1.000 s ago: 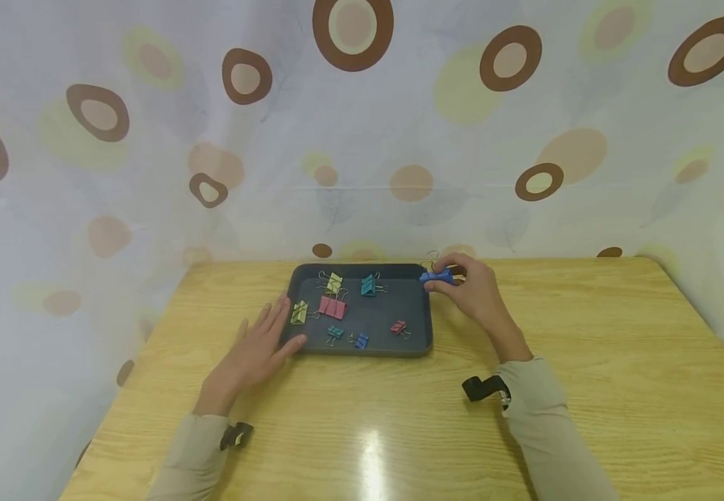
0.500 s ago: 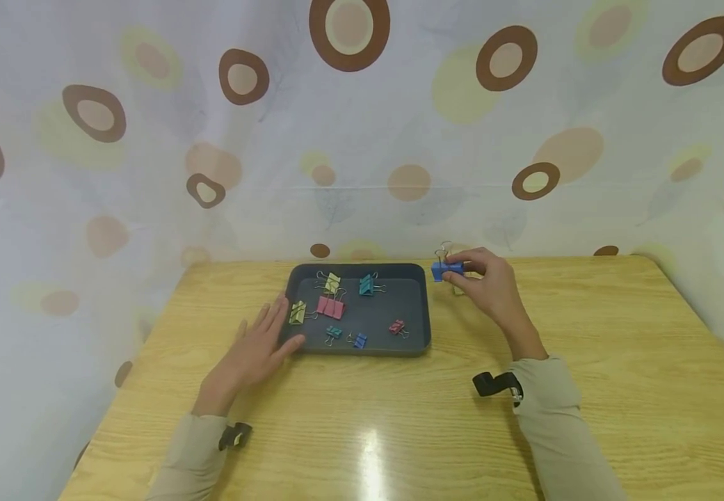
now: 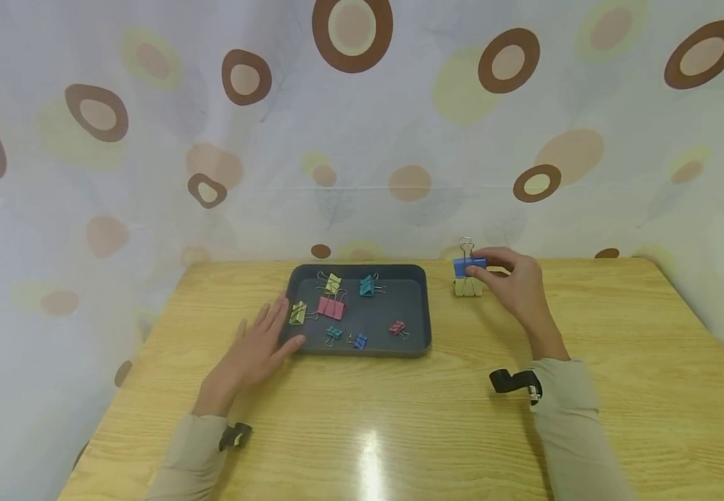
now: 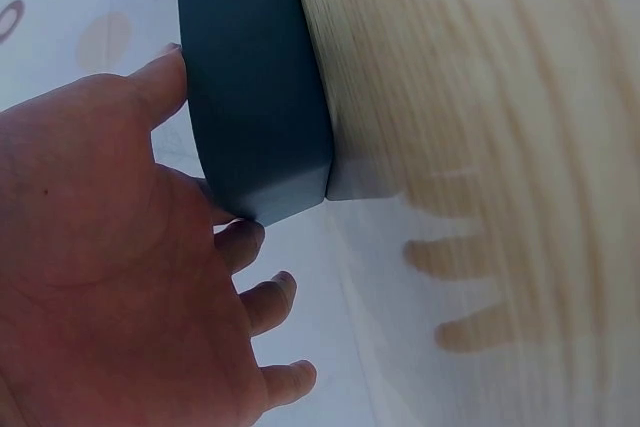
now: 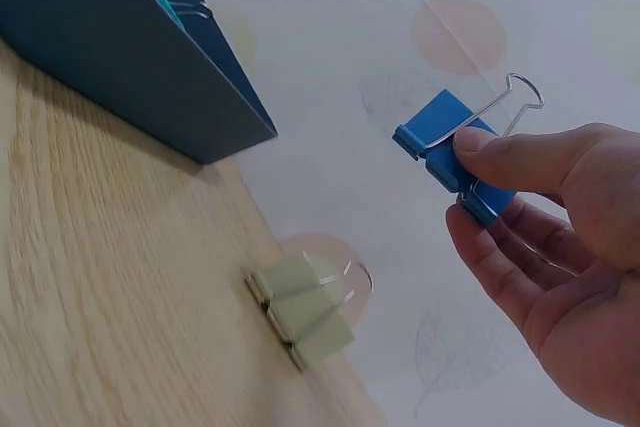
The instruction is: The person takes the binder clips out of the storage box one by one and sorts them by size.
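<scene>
Between thumb and fingers, my right hand (image 3: 515, 282) pinches a large blue binder clip (image 5: 440, 137), its wire handles pointing up in the head view. The right wrist view shows it raised above the table, apart from a pale yellow binder clip (image 5: 305, 312) that stands on the wood. My left hand (image 3: 255, 351) rests against the left side of a dark tray (image 3: 427, 313), its fingers straight and spread. In the left wrist view, thumb and fingers touch the tray's wall (image 4: 255, 87). Inside the tray lie a large pink clip (image 3: 332, 307) and a teal clip (image 3: 368, 285).
Also in the tray are two yellow clips, one at the back (image 3: 333, 282) and one at the left (image 3: 298, 313). Small teal (image 3: 334, 332), blue (image 3: 360, 341) and red (image 3: 397, 326) clips lie near its front. A patterned curtain (image 3: 362, 139) hangs behind the wooden table (image 3: 399, 431).
My right hand has carried the blue clip rightward from the tray's right rim to over the yellow clip, which was hidden at first. My left hand and the tray have stayed put.
</scene>
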### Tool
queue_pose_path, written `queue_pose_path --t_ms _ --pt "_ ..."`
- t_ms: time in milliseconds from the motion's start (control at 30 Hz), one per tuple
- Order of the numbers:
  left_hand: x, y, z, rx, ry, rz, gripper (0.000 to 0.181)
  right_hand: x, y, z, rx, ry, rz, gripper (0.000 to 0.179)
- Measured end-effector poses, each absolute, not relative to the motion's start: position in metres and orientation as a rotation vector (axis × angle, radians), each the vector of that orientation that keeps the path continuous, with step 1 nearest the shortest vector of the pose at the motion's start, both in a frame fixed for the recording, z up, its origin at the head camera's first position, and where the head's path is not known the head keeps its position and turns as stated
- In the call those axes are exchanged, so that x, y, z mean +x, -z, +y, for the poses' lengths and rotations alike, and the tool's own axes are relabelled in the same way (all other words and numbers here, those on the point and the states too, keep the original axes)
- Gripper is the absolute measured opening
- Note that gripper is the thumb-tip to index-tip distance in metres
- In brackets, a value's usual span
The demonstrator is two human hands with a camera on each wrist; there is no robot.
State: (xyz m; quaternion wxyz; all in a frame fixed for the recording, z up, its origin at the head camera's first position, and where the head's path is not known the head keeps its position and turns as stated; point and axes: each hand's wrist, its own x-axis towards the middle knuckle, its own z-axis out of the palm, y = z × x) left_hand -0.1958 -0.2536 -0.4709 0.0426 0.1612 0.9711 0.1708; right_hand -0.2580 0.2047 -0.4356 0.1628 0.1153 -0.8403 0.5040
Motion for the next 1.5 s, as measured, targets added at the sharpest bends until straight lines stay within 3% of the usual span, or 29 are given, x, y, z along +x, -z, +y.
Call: queue_pose_path --t_ms 533,1067,1500 --pt "-0.195 0.471 -0.251 0.492 -0.532 2.978 0.087 -0.264 0.461 0.252 0.181 -1.479 -2.317 0.031" --pt "-0.194 0.474 -0.255 0.468 -0.513 2.959 0.088 -0.262 0.489 0.271 -0.159 -1.497 -2.485 0.041" --pt "-0.193 0.467 -0.25 0.478 -0.48 2.985 0.088 -0.263 0.493 0.274 -0.064 -1.333 -2.587 0.035"
